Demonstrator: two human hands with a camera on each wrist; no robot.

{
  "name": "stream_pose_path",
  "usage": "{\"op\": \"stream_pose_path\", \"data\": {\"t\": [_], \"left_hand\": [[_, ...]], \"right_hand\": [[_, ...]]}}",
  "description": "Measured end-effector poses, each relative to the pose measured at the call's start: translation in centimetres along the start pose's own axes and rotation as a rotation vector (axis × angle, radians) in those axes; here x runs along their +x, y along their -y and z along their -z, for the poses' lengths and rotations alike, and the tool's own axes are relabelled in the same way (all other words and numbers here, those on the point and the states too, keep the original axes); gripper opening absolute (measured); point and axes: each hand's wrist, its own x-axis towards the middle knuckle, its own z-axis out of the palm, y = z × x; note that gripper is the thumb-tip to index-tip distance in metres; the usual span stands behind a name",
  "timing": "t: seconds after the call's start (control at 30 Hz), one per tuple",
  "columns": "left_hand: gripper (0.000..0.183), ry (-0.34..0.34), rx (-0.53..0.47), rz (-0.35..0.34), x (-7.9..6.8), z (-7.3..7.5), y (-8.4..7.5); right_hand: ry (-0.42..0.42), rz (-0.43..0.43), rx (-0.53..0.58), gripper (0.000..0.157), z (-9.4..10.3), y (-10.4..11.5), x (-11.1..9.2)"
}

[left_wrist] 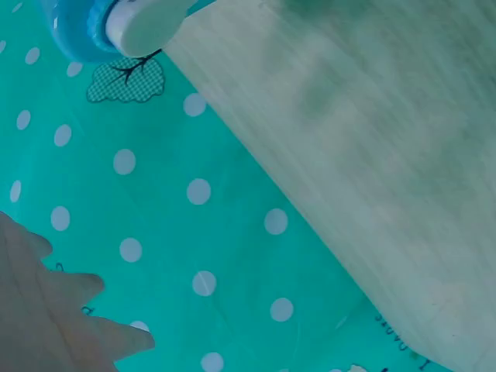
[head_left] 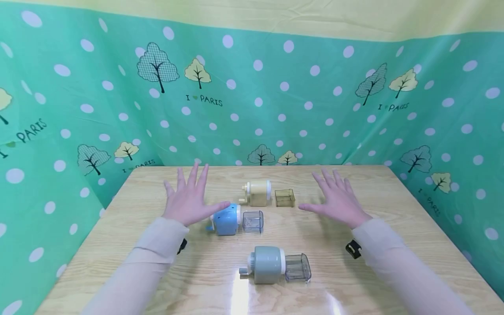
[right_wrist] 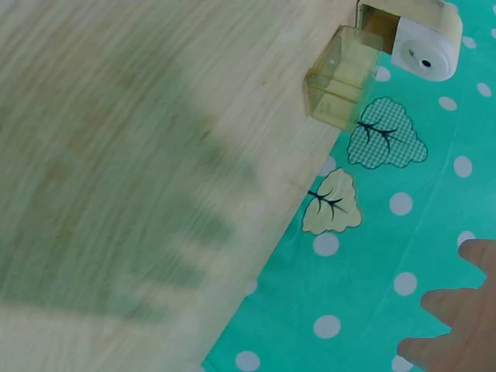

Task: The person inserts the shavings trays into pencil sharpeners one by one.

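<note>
Spreading above the desk point(head_left: 189, 284): we see a person's two hands, palms down, reaching forward from pale sleeves point(head_left: 153, 245).
Left hand point(head_left: 187, 203): fingers straight and fanned wide, holding nothing; its thumb crosses in front of the blue sharpener's top edge, and we cannot tell whether they touch.
Right hand point(head_left: 336, 201): fingers straight and splayed, grasping nothing, thumb pointing towards the amber drawer and apart from it.
Blue sharpener point(head_left: 226, 222): left of centre on the desk, crank to the left, with a clear bluish drawer point(head_left: 253, 222) just beside its right end.
Cream sharpener point(head_left: 258, 193): farthest from us, near the desk's back edge; the amber drawer point(head_left: 285, 198) lies out of it, just to its right.
Grey sharpener point(head_left: 268, 265): nearest us, crank to the left, a smoky drawer point(head_left: 298, 267) at its right end.
Backdrop: green cloth point(head_left: 275, 144) with pale dots, trees and "PARIS" lettering surrounds the desk's back and sides.
</note>
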Motion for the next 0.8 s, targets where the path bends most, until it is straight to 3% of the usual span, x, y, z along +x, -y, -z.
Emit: {"op": "stream_pose_path", "data": {"t": [0.4,0.8], "left_hand": [[0.119,0.010,0.010,-0.034,2.2,1.0,-2.0],[0.119,0.006,0.088,-0.086,4.0,0.7,-5.3]], "right_hand": [[0.014,0.043,0.016,0.118,-0.3,1.6,2.3],[0.055,0.058,0.041,0.121,-1.7,3.4,3.3]]}}
